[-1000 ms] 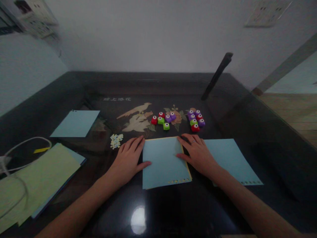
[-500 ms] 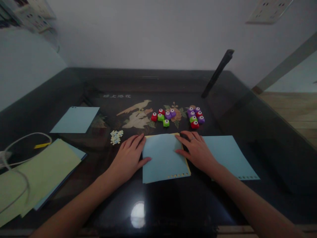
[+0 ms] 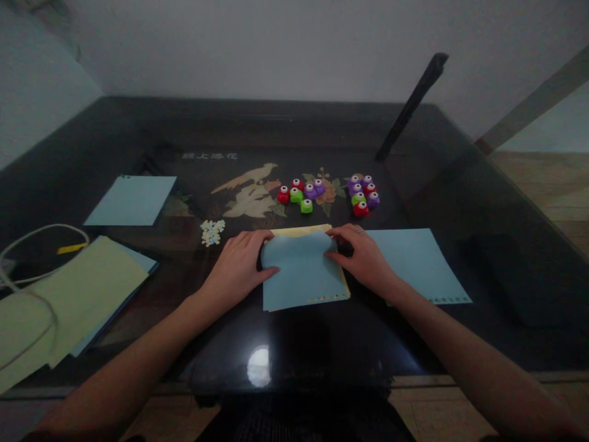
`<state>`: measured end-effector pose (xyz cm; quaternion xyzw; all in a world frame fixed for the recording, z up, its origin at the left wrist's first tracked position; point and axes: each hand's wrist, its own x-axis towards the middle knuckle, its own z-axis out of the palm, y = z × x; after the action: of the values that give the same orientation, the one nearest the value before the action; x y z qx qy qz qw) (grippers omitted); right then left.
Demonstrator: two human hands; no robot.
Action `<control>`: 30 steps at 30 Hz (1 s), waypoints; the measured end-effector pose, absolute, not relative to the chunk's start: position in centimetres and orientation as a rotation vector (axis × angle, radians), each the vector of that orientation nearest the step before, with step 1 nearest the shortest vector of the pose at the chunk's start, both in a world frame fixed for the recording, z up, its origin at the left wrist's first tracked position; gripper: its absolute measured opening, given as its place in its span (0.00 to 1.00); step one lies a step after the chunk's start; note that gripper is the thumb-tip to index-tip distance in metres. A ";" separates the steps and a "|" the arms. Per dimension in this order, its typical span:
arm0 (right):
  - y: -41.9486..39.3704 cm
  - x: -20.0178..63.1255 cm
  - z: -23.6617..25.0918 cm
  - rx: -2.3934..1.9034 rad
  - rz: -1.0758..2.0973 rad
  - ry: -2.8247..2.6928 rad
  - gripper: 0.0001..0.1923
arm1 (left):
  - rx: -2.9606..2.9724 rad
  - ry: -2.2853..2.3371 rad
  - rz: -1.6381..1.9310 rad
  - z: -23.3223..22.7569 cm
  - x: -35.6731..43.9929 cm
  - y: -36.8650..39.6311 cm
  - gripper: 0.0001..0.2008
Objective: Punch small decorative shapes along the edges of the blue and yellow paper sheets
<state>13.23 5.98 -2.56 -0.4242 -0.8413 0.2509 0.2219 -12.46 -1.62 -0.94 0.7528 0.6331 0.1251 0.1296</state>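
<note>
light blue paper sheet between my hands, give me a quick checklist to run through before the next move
1. Left hand on the left side of the light blue paper sheet: ok, thumb over its top face.
2. Right hand on the right side: ok, thumb over its top face.
3. Sheet lying flat: not ok, its far part is bowed.
4. Edges matched with the yellow paper sheet underneath: not ok, yellow shows along the far and right edges.
5. Row of small holes at the near edge lined up through both sheets: cannot tell, too small.
6. Left cluster of glossy red, green and purple one-eyed figures clear of the paper: ok, beyond its far edge and apart.
</note>
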 end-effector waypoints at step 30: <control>5.9 14.2 0.7 -1.156 1.513 -1.523 0.15 | 1.192 1.231 0.725 -0.5 -12.4 -1.5 0.15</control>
<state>14.20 5.93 0.73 -0.4451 -0.5863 0.5825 0.3446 -12.43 -1.48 -0.49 0.5135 0.5305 0.3124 0.5978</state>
